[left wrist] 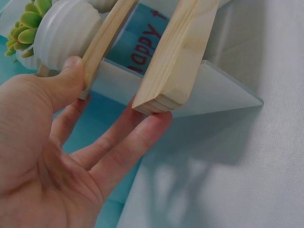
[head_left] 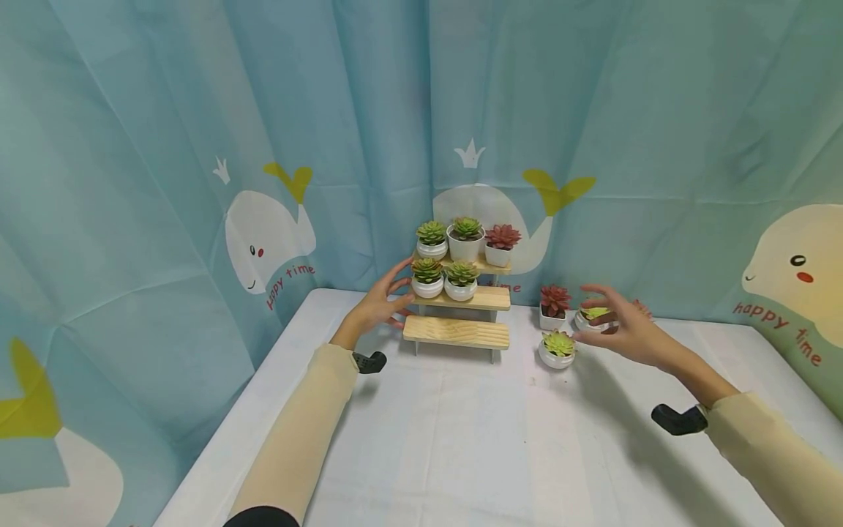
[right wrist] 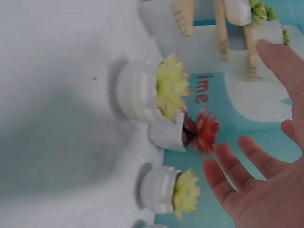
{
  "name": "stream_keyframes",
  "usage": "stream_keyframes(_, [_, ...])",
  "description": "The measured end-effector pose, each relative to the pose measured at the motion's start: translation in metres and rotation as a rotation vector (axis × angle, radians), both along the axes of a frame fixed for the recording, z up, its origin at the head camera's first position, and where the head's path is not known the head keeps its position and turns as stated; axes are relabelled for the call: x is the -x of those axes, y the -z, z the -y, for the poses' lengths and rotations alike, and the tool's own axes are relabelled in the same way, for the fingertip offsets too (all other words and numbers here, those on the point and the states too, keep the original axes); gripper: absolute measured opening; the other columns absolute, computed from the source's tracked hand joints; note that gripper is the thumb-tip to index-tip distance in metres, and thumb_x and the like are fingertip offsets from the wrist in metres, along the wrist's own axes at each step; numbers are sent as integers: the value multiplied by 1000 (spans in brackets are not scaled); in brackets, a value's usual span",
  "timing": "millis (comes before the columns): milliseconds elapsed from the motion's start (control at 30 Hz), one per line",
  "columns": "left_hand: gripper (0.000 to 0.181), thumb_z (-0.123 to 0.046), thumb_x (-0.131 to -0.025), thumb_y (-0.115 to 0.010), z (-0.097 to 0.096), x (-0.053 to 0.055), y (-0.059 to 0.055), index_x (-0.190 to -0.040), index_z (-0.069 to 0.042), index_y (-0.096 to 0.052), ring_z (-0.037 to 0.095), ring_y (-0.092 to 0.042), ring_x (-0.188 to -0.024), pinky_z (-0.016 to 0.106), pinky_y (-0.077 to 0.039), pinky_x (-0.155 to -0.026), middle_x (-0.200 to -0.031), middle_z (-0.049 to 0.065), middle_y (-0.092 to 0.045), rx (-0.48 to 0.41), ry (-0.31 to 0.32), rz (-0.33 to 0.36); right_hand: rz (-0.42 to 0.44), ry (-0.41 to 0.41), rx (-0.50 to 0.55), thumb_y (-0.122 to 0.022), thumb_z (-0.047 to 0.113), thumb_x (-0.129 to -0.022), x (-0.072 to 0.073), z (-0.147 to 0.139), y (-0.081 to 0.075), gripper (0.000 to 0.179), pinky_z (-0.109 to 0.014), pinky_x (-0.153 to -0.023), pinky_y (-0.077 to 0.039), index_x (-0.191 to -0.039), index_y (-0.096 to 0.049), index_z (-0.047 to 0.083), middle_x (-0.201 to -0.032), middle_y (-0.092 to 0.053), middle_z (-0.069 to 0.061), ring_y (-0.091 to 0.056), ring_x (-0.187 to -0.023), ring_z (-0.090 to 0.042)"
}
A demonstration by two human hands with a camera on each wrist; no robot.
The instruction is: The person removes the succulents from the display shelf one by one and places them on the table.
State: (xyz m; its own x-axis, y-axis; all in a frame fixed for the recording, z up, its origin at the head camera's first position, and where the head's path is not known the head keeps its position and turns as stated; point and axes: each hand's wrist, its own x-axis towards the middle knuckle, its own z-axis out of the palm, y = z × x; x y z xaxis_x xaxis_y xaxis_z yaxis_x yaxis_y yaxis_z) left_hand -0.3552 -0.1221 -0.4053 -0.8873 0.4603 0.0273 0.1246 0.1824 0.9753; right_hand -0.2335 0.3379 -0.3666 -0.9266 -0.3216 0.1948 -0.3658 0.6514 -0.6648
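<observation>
A three-step wooden stand (head_left: 456, 331) holds several potted succulents on its upper two steps. My left hand (head_left: 377, 306) is at the stand's left side. In the left wrist view, its thumb and index finger pinch the end of the middle board (left wrist: 107, 40), and two other fingertips touch the end of the bottom board (left wrist: 164, 92). Right of the stand, my right hand (head_left: 626, 329) hovers with spread fingers and holds nothing. Nearest it are a light-green succulent in a white pot (head_left: 557, 350), a second light-green one (right wrist: 159, 190), and a red succulent (head_left: 553, 304).
On the top step are two green succulents and a red one (head_left: 503, 241); two green ones share the middle step. Another red succulent (head_left: 642, 307) shows partly behind my right hand. A blue whale-print curtain (head_left: 369, 146) hangs behind the white-covered table (head_left: 461, 439).
</observation>
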Motion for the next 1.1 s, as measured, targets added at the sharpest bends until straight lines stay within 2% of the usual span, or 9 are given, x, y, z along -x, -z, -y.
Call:
stream_keyframes(133, [78, -20, -104, -63, 0, -1, 0, -163, -46, -19, 42, -41, -144, 58, -60, -76, -169, 11, -20, 0, 4, 0, -35, 17, -13, -81, 24, -93, 1, 2, -7, 85, -34, -85, -58, -159, -29, 10, -140, -55, -27, -63, -114, -47])
stream_keyframes(200, [78, -20, -105, -62, 1, -1, 0, -163, -46, -19, 43, -43, -143, 58, -60, -76, -169, 11, -20, 1, 4, -1, -38, 20, -13, -80, 25, -93, 1, 3, -8, 85, -34, -86, -58, -159, -28, 10, -141, -54, -27, -62, -116, -48])
stream_keyframes(267, [77, -20, -105, -62, 1, -1, 0, -163, -47, -19, 43, -44, -142, 59, -60, -77, -169, 12, -20, 3, 3, 0, -30, 23, -6, -80, 26, -93, 1, 4, -10, 85, -32, -87, -57, -159, -28, 11, -142, -53, -26, -61, -118, -48])
stream_keyframes(433, [77, -21, -105, -63, 1, -1, 0, -163, -47, -19, 43, -44, -142, 59, -59, -78, -169, 11, -20, 1, -1, 6, -18, 18, 22, -80, 27, -93, 3, 7, -11, 85, -18, -85, -52, -159, -29, 13, -143, -52, -25, -60, -120, -48])
stream_keyframes(533, [77, -21, -105, -63, 0, -1, -1, -163, -46, -19, 42, -44, -142, 59, -60, -78, -169, 11, -20, 4, -2, 3, -16, 10, 38, -81, 26, -93, 5, 11, -12, 85, -17, -84, -52, -159, -29, 13, -144, -52, -26, -60, -120, -47])
stream_keyframes(600, [77, -21, -105, -63, 0, -1, -1, -163, -46, -19, 42, -43, -143, 58, -60, -77, -169, 11, -20, 5, -5, 1, -18, 9, 40, -81, 26, -93, 7, 14, -13, 85, -23, -86, -55, -159, -29, 13, -144, -51, -25, -60, -120, -45])
stream_keyframes(667, [77, -20, -104, -63, 0, -2, -1, -163, -46, -19, 42, -45, -142, 58, -60, -76, -169, 11, -20, 3, -5, 3, -21, 4, 44, -81, 26, -93, 9, 18, -15, 86, -35, -89, -58, -159, -28, 13, -146, -49, -26, -60, -121, -45])
stream_keyframes(800, [78, -18, -105, -63, 1, -2, -1, -163, -44, -19, 45, -49, -138, 57, -60, -75, -169, 12, -21, -12, 3, 4, -16, -9, 44, -80, 27, -93, 13, 28, -17, 87, -56, -92, -55, -160, -27, 11, -149, -43, -27, -55, -125, -49])
stream_keyframes(1100, [77, -17, -105, -63, 1, -3, -2, -164, -43, -20, 50, -52, -133, 55, -61, -72, -168, 13, -22, -32, 14, 2, 3, -8, 42, -80, 31, -93, 28, 50, -23, 91, -62, -97, -51, -162, -23, 11, -147, -47, -29, -54, -127, -49])
